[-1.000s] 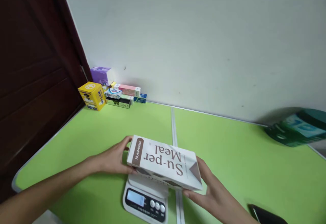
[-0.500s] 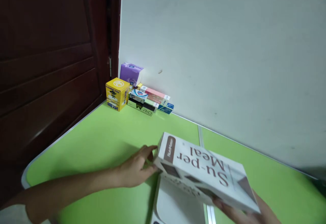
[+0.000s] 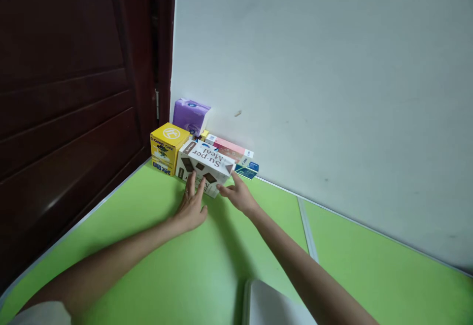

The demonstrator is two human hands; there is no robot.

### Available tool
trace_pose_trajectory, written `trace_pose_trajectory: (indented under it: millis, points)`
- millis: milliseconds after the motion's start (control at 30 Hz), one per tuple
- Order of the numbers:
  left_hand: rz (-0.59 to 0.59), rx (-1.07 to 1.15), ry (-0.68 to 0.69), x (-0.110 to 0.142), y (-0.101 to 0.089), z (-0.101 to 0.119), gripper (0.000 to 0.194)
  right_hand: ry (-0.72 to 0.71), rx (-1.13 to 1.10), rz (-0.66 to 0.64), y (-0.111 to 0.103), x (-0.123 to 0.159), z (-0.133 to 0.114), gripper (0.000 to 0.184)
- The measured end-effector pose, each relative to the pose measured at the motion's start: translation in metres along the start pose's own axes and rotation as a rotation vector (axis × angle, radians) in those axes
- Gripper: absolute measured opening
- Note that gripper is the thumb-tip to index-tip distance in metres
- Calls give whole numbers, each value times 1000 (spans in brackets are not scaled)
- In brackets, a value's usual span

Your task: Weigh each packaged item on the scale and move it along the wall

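Observation:
A white "Su-per Meal" box (image 3: 212, 157) with brown squares stands on the green table, right beside the yellow box (image 3: 168, 145). My left hand (image 3: 192, 207) rests its spread fingertips against the front face of the white box. At the box's right end, my right hand (image 3: 238, 192) grips the corner between thumb and fingers. Behind the white box lie a pink-and-white carton (image 3: 232, 150) and a dark blue carton (image 3: 248, 170), both partly covered. The small boxes at the front of the group are mostly hidden by the white box.
A purple tissue pack (image 3: 190, 115) stands in the corner against the white wall (image 3: 314, 69). A dark wooden door (image 3: 74, 93) borders the left side. The rounded end of a white object (image 3: 273, 305) shows at the bottom of the green table (image 3: 148, 266).
Both hands have carried the white box away from me, to the far left, beside the yellow box. The left hand's grip at its end has become spread fingers on its front.

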State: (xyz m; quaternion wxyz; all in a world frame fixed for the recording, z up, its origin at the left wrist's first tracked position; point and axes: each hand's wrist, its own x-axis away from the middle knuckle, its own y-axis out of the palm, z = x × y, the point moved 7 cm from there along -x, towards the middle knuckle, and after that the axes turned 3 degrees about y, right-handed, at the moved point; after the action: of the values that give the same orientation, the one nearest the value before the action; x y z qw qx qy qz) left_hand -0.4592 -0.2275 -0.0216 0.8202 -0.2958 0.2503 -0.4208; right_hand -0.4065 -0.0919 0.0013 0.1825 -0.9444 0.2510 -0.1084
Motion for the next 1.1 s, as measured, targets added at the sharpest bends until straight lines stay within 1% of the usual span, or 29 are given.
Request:
trace_pose_trajectory:
  millis: [67,167,267,400,500,533,600,667,700,767,833,900,967,1033,1100]
  points:
    - [-3,-26,-14,-4,4,-10,85,13,56,56,5,-5,3,76]
    - [3,-89,24,-3,10,-17,85,23,116,125,7,-5,6,72]
    - [42,-142,58,-1,12,-19,85,36,95,136,9,-4,9,72]
    - [81,-186,71,-1,12,-20,90,48,77,143,10,0,11,76]
    - [99,-202,105,4,9,-17,89,39,35,95,10,16,11,68]
    - [96,-202,125,7,7,-14,87,40,32,50,10,26,12,63]
    - [61,-186,172,18,7,-1,82,49,51,-80,10,55,14,51]
    - [-41,-143,218,34,12,20,74,39,88,-227,7,94,14,41]
    - [-124,-115,233,43,17,34,71,23,104,-291,4,116,12,37]
    - [-339,-67,254,62,31,66,64,-21,126,-379,-6,161,4,30]
    - [-555,-40,288,82,47,104,60,-76,143,-425,-19,202,-6,27]
    - [-717,-13,357,96,62,146,57,-130,154,-439,-34,238,-15,26]
    - [-821,21,456,107,78,189,59,-171,165,-416,-51,268,-19,27]
    - [-912,39,547,116,97,227,63,-171,170,-356,-71,296,-12,33]
    - [-1008,17,596,123,120,253,66,-135,154,-302,-89,322,3,34]
